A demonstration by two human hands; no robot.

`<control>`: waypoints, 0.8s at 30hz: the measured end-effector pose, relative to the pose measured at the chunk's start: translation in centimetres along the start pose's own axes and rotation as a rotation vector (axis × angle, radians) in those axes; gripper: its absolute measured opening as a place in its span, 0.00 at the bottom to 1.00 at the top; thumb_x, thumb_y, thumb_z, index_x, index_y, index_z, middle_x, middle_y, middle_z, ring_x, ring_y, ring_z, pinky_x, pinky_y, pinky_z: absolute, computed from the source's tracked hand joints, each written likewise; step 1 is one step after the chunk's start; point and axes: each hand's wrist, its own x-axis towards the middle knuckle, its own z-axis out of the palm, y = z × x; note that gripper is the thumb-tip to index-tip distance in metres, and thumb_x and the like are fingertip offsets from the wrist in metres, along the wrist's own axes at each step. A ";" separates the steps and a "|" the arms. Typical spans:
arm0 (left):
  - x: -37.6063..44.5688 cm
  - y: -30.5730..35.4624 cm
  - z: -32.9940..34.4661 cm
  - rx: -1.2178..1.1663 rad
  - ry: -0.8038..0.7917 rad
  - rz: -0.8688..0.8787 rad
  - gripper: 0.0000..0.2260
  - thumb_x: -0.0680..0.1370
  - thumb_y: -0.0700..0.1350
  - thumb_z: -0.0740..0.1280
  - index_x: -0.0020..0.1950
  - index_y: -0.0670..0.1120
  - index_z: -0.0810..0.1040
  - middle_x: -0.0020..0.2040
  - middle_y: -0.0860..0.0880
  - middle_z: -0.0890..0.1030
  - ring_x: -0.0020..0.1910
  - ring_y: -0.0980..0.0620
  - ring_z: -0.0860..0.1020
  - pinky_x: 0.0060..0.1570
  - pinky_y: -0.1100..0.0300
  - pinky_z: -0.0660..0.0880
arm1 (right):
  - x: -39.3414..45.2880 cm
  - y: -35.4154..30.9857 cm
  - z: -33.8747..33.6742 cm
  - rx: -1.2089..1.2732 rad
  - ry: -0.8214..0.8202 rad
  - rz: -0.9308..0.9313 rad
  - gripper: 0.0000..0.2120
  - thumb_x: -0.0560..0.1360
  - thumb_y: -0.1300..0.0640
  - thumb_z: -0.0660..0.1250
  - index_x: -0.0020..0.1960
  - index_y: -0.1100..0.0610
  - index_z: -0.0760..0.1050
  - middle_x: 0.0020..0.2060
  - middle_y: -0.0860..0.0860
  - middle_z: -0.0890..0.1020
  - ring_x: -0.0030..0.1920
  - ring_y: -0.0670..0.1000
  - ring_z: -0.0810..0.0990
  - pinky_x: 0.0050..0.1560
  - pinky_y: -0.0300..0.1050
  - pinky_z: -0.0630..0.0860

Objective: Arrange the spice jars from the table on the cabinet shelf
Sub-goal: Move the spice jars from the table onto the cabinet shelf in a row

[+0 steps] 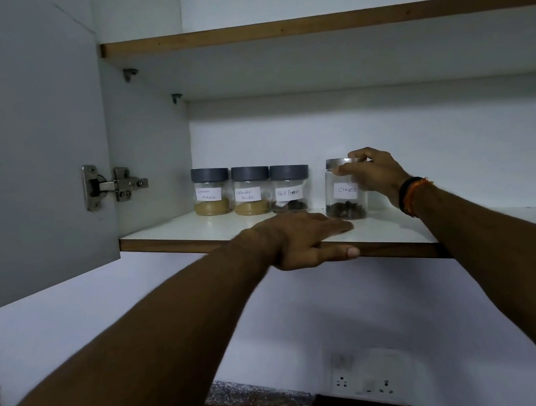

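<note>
Right hand (375, 171) fingers (345, 169) grasp the cloves jar (343, 193), frame centre; left hand (302, 239) fingers lie released on the shelf (175, 230). Left jars: powder (212, 206), powder (252, 207), peppercorns (291, 206); first label illegible.

The right hand (373, 172) covers the right side of the cloves jar (344, 189). The first jar's (211, 191) label is partly illegible. The shelf (176, 240) runs past the right edge. The socket (363, 382) below is blurred.
</note>
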 end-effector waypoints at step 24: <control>0.3 -0.2 0.1 0.028 0.004 0.010 0.30 0.81 0.67 0.52 0.80 0.55 0.58 0.79 0.48 0.65 0.77 0.47 0.64 0.75 0.45 0.61 | 2.7 0.4 1.8 -0.175 -0.012 -0.097 0.22 0.75 0.53 0.75 0.66 0.61 0.78 0.61 0.58 0.82 0.63 0.59 0.79 0.68 0.55 0.75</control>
